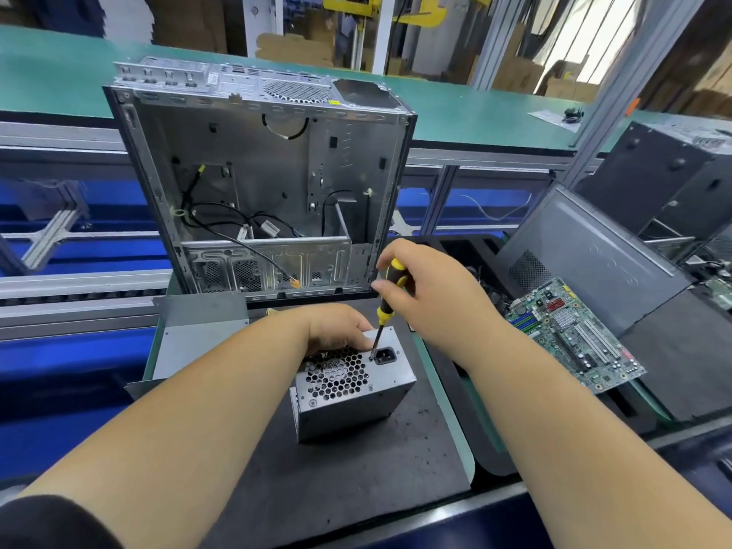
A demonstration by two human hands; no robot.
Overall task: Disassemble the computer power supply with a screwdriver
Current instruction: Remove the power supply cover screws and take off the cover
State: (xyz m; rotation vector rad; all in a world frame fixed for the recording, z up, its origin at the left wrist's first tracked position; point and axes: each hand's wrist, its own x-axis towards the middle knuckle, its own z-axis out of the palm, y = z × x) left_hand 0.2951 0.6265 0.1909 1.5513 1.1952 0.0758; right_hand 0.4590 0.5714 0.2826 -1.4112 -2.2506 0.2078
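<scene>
Head view: the power supply (352,394) stands on the dark mat (356,489) near the middle of the worktop, its honeycomb fan grille and black power socket facing up. The left hand (336,328) rests on the unit's far top edge, fingers curled over it and gripping the housing. The right hand (426,289) grasps the yellow-and-black screwdriver (390,297) by its handle, fingers wrapped round it, thumb against the side. The shaft runs down and slightly left, and the tip meets the top face just beside the socket, at its left; the screw itself is too small to make out.

Behind the power supply, at the mat's far edge, an open computer case (257,184) stands upright with loose black cables inside. A grey metal panel (198,334) lies at the mat's far-left corner. Toward the right edge of the worktop, a green motherboard (574,334) leans tilted, with a grey side panel (594,259) behind it and dark cases (665,176) beyond.
</scene>
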